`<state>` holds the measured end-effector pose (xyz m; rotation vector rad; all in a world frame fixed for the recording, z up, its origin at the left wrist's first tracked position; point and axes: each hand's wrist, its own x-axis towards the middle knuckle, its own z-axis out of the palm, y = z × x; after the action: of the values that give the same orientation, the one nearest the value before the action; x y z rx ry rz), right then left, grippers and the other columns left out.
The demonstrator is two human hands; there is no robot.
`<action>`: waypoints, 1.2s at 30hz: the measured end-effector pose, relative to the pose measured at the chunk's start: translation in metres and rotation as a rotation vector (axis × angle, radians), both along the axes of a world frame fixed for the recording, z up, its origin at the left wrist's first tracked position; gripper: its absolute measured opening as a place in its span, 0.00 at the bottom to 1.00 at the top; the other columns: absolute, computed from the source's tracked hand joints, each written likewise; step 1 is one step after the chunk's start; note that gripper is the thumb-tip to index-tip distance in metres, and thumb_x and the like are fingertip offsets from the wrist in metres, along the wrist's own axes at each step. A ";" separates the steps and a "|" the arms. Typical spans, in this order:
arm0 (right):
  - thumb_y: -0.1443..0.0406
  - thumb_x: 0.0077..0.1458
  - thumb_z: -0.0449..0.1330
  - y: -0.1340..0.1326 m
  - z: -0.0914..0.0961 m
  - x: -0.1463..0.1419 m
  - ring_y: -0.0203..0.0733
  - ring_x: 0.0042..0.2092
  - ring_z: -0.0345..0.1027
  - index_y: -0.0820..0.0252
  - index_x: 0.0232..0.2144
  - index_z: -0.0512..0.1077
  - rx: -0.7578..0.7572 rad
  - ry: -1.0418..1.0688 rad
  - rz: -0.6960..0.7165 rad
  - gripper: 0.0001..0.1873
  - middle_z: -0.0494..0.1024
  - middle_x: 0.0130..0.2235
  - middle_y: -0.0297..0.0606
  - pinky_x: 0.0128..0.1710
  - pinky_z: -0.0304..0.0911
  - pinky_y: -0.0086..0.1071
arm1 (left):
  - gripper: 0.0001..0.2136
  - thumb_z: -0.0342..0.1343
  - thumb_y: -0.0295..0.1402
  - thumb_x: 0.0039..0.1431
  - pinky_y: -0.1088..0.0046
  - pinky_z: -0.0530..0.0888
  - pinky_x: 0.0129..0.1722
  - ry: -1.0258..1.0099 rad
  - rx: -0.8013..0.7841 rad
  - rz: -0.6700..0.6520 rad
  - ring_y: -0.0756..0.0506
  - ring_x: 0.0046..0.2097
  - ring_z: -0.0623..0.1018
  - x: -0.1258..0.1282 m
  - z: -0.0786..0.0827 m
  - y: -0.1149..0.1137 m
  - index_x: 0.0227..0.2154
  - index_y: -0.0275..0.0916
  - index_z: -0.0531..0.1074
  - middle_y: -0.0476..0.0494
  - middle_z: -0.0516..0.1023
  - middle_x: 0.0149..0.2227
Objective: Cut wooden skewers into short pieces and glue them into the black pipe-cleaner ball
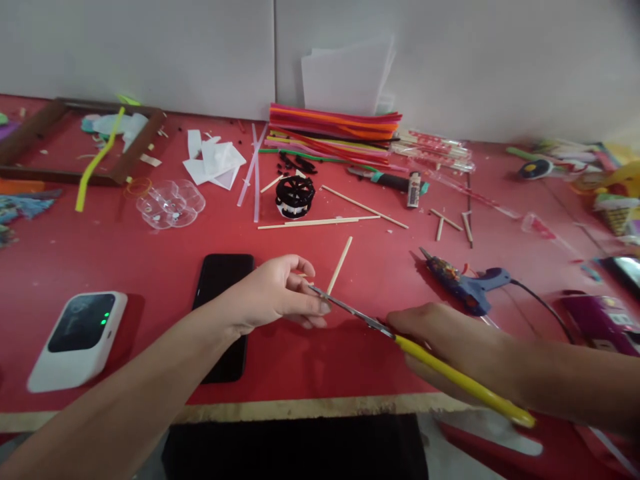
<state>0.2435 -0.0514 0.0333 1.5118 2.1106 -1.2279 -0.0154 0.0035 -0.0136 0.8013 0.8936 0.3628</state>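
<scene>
My left hand (277,293) is pinched shut on the near end of a short wooden stick (340,265) that lies on the red table (125,260). My right hand (450,340) grips yellow-handled scissors (450,370). Their metal blades (350,308) point left and meet the stick right at my left fingertips. A black phone (220,280) lies face down under my left wrist.
A black wheel-like piece (295,196), long sticks (320,222), a blue glue gun (467,283) with its cord, and stacked coloured pipe cleaners (333,130) lie beyond. A white device (80,339) sits near left, a clear plastic dish (170,203) behind it, a wooden frame (75,143) far left.
</scene>
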 end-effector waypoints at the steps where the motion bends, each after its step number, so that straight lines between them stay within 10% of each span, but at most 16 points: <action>1: 0.71 0.46 0.55 0.000 0.000 0.000 0.32 0.24 0.57 0.57 0.23 0.62 0.009 0.007 0.016 0.06 0.68 0.23 0.29 0.23 0.49 0.27 | 0.23 0.68 0.24 0.45 0.72 0.78 0.30 -0.002 -0.003 0.003 0.46 0.27 0.83 0.000 0.001 0.000 0.38 0.40 0.59 0.51 0.80 0.26; 22: 0.70 0.48 0.55 0.004 -0.004 -0.002 0.32 0.24 0.53 0.57 0.23 0.60 -0.059 -0.002 0.000 0.07 0.65 0.22 0.28 0.23 0.47 0.29 | 0.23 0.70 0.26 0.46 0.68 0.80 0.32 0.032 0.039 0.041 0.46 0.28 0.82 -0.003 -0.002 0.005 0.37 0.40 0.60 0.52 0.78 0.25; 29: 0.64 0.51 0.54 -0.006 -0.005 0.003 0.33 0.25 0.53 0.55 0.23 0.57 0.097 0.076 -0.110 0.09 0.63 0.23 0.29 0.24 0.50 0.30 | 0.10 0.65 0.34 0.54 0.69 0.75 0.38 0.359 0.665 0.149 0.46 0.34 0.80 -0.011 0.002 0.008 0.33 0.41 0.67 0.48 0.78 0.31; 36: 0.63 0.51 0.54 -0.011 -0.006 0.001 0.34 0.24 0.55 0.56 0.24 0.61 0.181 0.028 -0.205 0.07 0.64 0.22 0.28 0.23 0.49 0.29 | 0.06 0.62 0.36 0.56 0.72 0.63 0.32 0.645 1.073 -0.065 0.47 0.30 0.71 -0.006 -0.008 0.003 0.27 0.42 0.73 0.48 0.75 0.28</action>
<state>0.2446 -0.0626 0.0277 1.8384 2.1799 -1.1546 -0.0216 0.0066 -0.0214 2.0082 1.2623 0.5436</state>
